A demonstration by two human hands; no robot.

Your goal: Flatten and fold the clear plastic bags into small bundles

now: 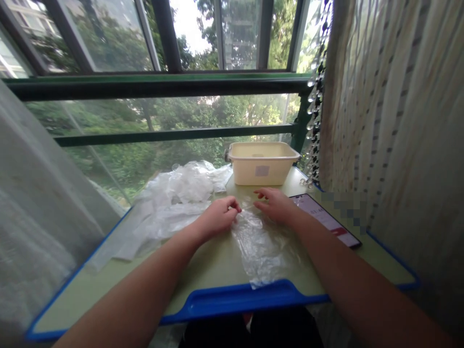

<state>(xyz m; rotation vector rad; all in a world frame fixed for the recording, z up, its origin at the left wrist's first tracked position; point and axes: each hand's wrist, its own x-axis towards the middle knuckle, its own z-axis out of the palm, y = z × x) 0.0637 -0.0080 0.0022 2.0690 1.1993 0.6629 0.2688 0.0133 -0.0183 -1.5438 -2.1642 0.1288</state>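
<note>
A clear plastic bag [263, 246] lies flat on the pale green table [213, 263], stretching from my hands down to the blue front rim. My left hand [217, 216] is closed, its fingers pinching the bag's top left edge. My right hand [276, 204] rests with fingers stretched out on the bag's top right part. A heap of more clear plastic bags [174, 198] lies just left of my left hand.
A cream plastic tub [261, 163] stands at the table's far edge. A phone [328, 220] with a lit screen lies to the right of my right hand. A curtain [398, 121] hangs at the right, a sheer one at the left. Window bars stand behind.
</note>
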